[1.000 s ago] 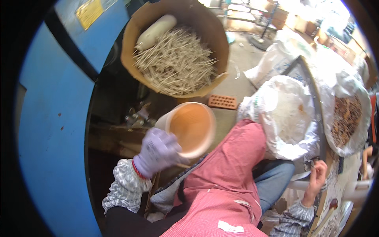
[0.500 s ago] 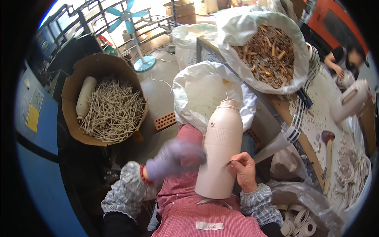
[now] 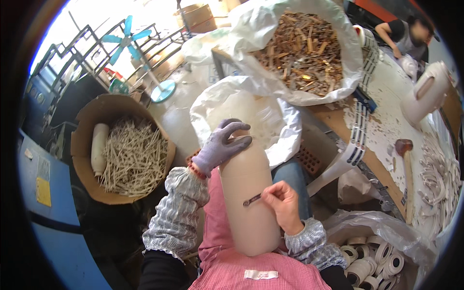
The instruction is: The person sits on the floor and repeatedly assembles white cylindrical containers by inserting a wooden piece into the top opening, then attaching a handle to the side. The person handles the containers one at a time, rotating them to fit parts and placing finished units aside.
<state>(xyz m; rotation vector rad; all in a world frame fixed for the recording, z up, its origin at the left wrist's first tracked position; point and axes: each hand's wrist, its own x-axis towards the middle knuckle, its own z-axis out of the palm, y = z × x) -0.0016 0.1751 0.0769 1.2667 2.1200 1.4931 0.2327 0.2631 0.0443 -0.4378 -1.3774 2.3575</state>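
Observation:
A pale pink thermos flask casing [image 3: 247, 212] leans across my lap, its neck end pointing away from me. My left hand [image 3: 223, 145], in a grey-purple glove, is closed around the neck, thumb and fingers on either side; the neck itself is mostly hidden. My bare right hand [image 3: 285, 205] pinches one end of a small dark sticker strip [image 3: 252, 199] with a rounded tip. The strip lies across the casing's side, and I cannot tell if it is stuck down. A white film strip with dark stickers [image 3: 358, 133] hangs over the table edge on the right.
Just beyond the casing stands an open white sack [image 3: 205, 108]. A cardboard box [image 3: 77, 159] of thin sticks is at left. Another sack [image 3: 350, 72] holds brown scraps. On the right table [image 3: 374, 164] lie a hammer [image 3: 405, 159] and a jug-like casing [image 3: 425, 96]; a co-worker [image 3: 411, 38] sits beyond.
My left hand has moved from the casing's side up to its neck. The casing has turned, hiding its small round knob. The dark strip now shows lengthwise against the wall.

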